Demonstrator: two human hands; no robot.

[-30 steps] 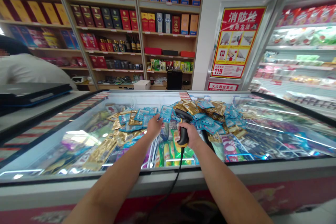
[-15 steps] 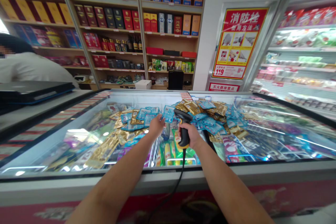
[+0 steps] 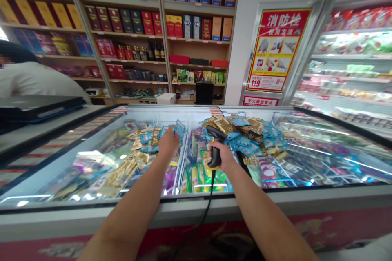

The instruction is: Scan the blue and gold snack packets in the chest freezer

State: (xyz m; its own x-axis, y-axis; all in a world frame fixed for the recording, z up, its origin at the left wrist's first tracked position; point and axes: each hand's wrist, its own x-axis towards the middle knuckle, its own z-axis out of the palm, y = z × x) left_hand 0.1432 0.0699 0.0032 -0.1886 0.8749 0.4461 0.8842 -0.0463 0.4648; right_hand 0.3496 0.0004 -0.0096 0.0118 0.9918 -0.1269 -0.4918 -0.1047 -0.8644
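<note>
My right hand is wrapped round the handle of a black and yellow barcode scanner, its head tilted up over the freezer. A black cord hangs from the handle's foot past the near edge. My left hand has its fingers closed on a blue snack packet above the left pile, close to the wire divider; the fingertips are partly hidden by the hand. Gold and blue packets lie under and left of that hand. Right of the scanner a bigger heap of blue and gold packets rises.
The open chest freezer spans the width before me, with a white wire divider and green bags. At left, a person in a light shirt leans behind a black device. Shelves of boxes stand behind.
My left hand has moved left with the blue packet, from near the scanner to over the left pile. My right hand holds the scanner in almost the same place.
</note>
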